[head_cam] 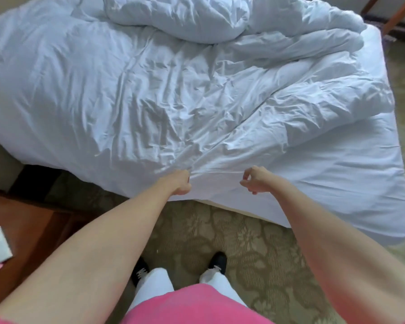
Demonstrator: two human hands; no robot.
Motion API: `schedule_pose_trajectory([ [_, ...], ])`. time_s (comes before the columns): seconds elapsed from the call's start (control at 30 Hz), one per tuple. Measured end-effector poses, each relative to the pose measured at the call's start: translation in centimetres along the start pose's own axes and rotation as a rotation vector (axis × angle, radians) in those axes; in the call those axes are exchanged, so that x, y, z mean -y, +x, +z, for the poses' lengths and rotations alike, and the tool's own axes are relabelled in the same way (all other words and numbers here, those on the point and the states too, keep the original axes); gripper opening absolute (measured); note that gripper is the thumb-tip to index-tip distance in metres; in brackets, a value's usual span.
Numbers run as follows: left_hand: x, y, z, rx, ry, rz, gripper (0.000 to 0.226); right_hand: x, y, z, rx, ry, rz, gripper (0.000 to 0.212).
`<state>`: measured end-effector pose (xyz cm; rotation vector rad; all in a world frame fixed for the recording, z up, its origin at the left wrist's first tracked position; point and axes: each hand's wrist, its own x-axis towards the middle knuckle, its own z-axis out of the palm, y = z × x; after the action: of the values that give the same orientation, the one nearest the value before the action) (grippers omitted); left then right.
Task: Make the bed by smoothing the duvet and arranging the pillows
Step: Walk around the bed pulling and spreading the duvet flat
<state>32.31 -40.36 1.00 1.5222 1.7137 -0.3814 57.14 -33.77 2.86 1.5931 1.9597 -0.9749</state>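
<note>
Left hand [179, 183] grips duvet [150, 90] edge, fabric bunched in fist. Right hand [253, 180] beside it, fingers curled, holding nothing. Duvet rumpled across bed, heaped at far end. Bare sheet [348, 171] at right. Wooden nightstand [26, 230] at left. Patterned carpet [255, 253] underfoot.

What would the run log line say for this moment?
step: smoothing duvet | left hand: grips duvet edge | right hand: curled, holding nothing | duvet: wrinkled, bunched at far side
</note>
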Motion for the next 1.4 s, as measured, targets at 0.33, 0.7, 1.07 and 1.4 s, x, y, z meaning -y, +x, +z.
schedule_pose_trajectory([
  [0.33,-17.9,9.3,0.9,-0.023,0.096,0.196,0.008,-16.2,2.5,-5.3,-0.056,0.100,0.158,0.030],
  [0.7,-28.3,23.9,-2.2,-0.040,0.097,0.248,0.046,-25.4,12.7,-12.6,-0.039,0.119,0.229,0.040],
  [1.07,-28.8,33.3,2.4,0.174,0.019,0.031,0.095,-29.0,24.7,-12.9,0.053,-0.144,0.064,0.073],
  [1.4,-28.8,37.4,8.6,-0.261,0.373,-0.125,0.085,-32.9,34.1,-8.5,0.013,-0.467,-0.199,0.103],
])
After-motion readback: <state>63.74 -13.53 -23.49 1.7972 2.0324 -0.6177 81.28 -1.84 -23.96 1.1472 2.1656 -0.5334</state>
